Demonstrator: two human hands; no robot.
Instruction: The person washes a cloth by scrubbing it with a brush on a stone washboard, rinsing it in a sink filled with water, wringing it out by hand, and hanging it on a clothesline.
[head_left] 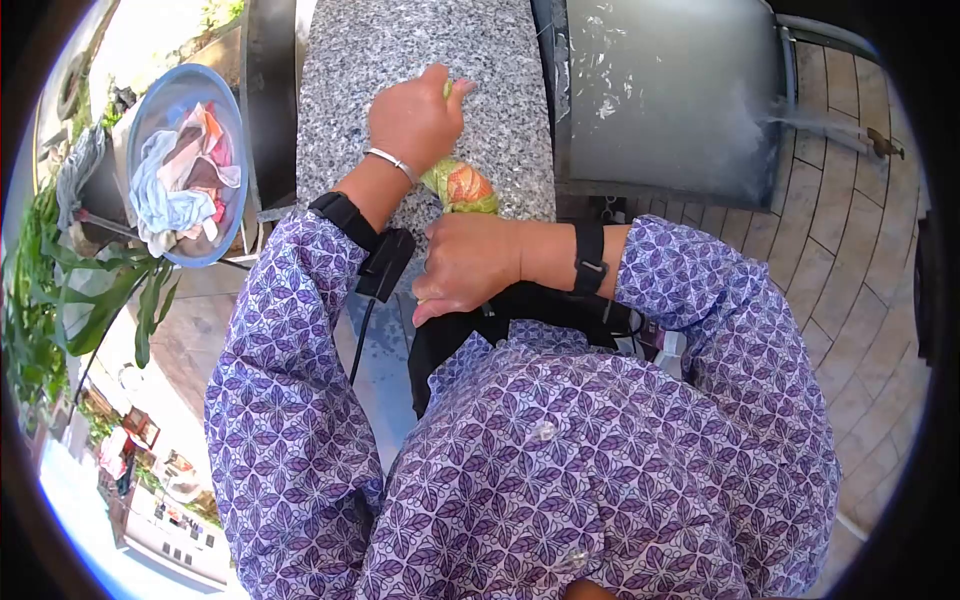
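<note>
A twisted green and orange cloth (pixel 466 188) stretches between my two hands above the speckled granite slab (pixel 340 60). My left hand (pixel 415 115), with a bangle at its wrist, is wrapped round the far end of the cloth. Nearer my body, my right hand (pixel 465 262) grips the other end in a closed fist. The cloth's middle shows between the fists; most of its ends are hidden inside the fingers.
At the left stands a blue tub (pixel 240 130) holding several crumpled cloths (pixel 190 180). On the right is a grey water-filled basin (pixel 670 100), with a tap (pixel 884 143) running into it. Green plants (pixel 95 300) grow at the left, and floor tiles (pixel 830 230) lie at the right.
</note>
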